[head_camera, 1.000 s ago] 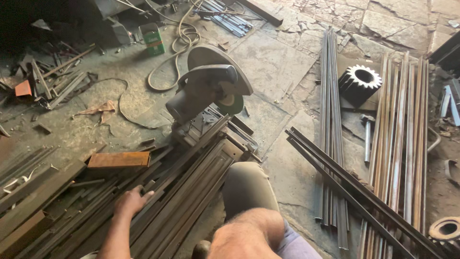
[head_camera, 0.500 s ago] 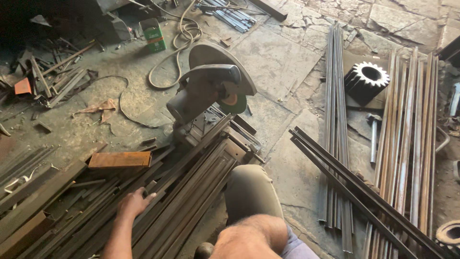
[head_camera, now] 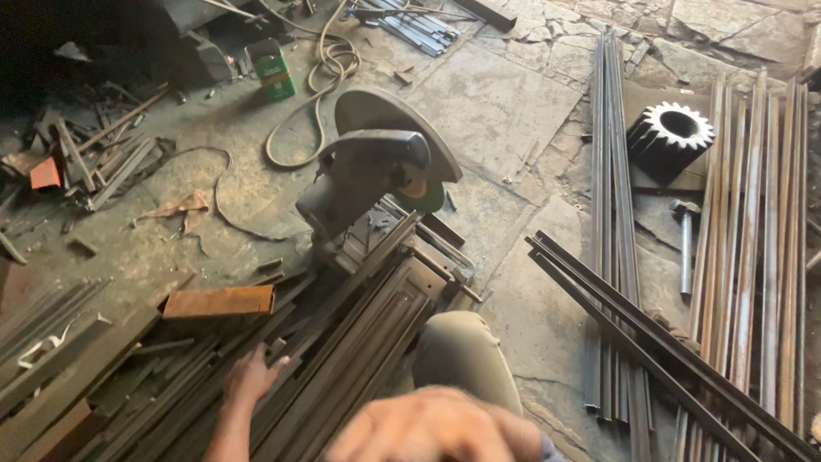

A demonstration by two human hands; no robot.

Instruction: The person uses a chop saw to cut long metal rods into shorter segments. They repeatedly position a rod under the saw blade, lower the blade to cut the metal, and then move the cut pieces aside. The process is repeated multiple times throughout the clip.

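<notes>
R hand (head_camera: 428,428): 6 o'clock, nearest lens, blurred; fingers look loosely curled, grip can't tell, holds nothing seen.
L hand (head_camera: 254,374): 7 o'clock, fingers spread, pressing flat on heap of long dark steel strips (head_camera: 342,342) lying on the floor; no closed grasp.
Dark grey chop saw w/ round blade guard (head_camera: 376,171): 12 o'clock, strip ends under it.
Advice: square strips to blade, keep fingers well back.
Rust-orange metal block (head_camera: 220,301): 9 o'clock.

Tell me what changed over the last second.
Little changed. The view shifted slightly. The left hand stays flat on the pile of metal strips, holding nothing. The right hand stays blurred at the bottom edge; its grip cannot be told. The chop saw and the gear have not moved.
</notes>
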